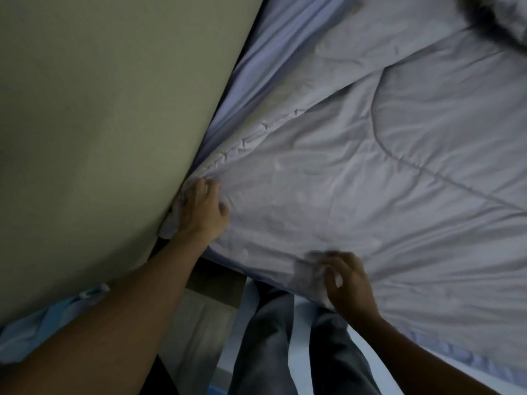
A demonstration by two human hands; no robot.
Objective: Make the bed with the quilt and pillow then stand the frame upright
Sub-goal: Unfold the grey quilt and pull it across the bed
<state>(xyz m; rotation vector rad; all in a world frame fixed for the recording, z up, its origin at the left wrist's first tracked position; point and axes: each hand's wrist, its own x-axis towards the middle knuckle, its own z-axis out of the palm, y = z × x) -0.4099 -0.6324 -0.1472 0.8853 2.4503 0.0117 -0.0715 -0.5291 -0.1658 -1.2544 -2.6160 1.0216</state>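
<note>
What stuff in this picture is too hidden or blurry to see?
- Head view: the dark fuzzy thing is cut off by the top edge, so it cannot be named.
- Head view: the right hand is motion-blurred, fingers smeared on the quilt edge.
- Head view: the left hand covers its own grip beside the wall.

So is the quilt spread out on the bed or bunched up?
Spread out. The quilt lies flat across the bed, wrinkled; the left hand holds its corner by the wall, the right hand pinches its near edge.
</note>
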